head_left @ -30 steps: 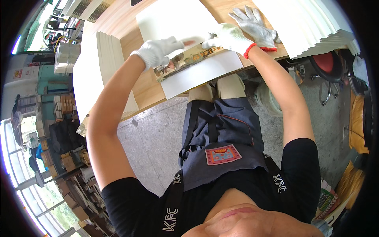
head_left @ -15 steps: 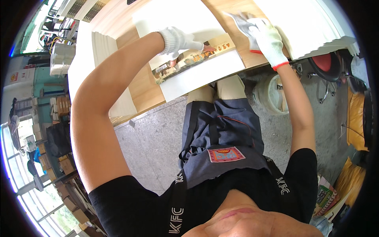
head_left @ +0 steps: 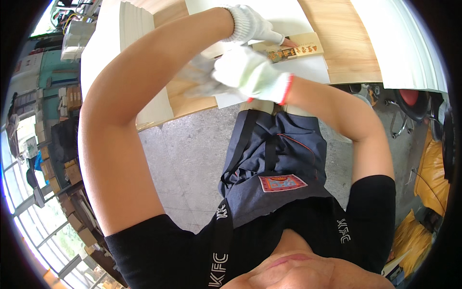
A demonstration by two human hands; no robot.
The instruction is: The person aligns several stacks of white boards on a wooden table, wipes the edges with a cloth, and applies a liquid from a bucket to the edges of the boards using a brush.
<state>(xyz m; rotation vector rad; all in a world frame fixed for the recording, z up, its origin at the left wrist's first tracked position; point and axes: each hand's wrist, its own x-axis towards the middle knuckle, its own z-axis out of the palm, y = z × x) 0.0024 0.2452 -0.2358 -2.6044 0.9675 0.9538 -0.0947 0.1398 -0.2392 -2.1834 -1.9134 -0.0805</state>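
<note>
My left hand (head_left: pixel 255 29), in a white knit glove with bare fingertips, presses with outstretched fingers on a printed tan strip with orange lettering (head_left: pixel 310 44). That strip lies across a white sheet (head_left: pixel 315 70) on the wooden table. My right hand (head_left: pixel 248 72), in a white glove with a red cuff, is closed on a grey cloth with a red edge (head_left: pixel 199 79). Both are smeared by motion. The right hand crosses in front of the strip, below my left wrist, and hides the strip's left part.
Tall white paper stacks stand on the table (head_left: pixel 351 33): one stack (head_left: pixel 132 38) at the left, another (head_left: pixel 402 45) at the right. Beyond the near edge, a round-seated stool (head_left: pixel 411 98) stands on the grey floor (head_left: pixel 178 164). Yellow sacks (head_left: pixel 428 178) lie at the far right.
My right hand has swept left with the grey cloth, from beside the right stack to below my left wrist. My left hand still presses on the strip. The whole view has shifted.
</note>
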